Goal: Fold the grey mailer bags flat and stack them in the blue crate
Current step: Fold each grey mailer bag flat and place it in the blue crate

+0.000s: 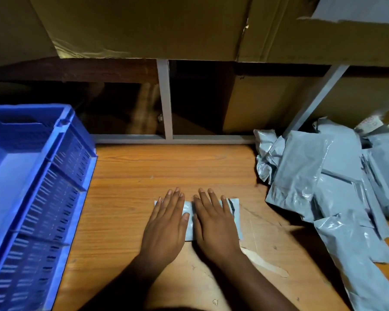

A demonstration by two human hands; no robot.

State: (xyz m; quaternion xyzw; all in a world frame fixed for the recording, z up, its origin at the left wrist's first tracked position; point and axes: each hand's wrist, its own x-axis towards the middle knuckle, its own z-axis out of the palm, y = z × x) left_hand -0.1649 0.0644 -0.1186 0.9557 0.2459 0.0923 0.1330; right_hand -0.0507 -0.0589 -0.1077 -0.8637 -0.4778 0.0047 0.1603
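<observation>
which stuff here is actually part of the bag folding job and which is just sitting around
Part of the job:
- folded grey bag, pressed flat on the wooden table by the left hand and right hand
- pile of grey bags, on the right
- blue crate, on the left

Just lying about:
- cardboard boxes above
- metal shelf frame behind the table

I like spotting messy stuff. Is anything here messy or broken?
Yes. The pile of grey bags on the right is crumpled and jumbled. The tabletop near it is scratched, with a pale chipped patch. The bag under both hands lies flat.
</observation>
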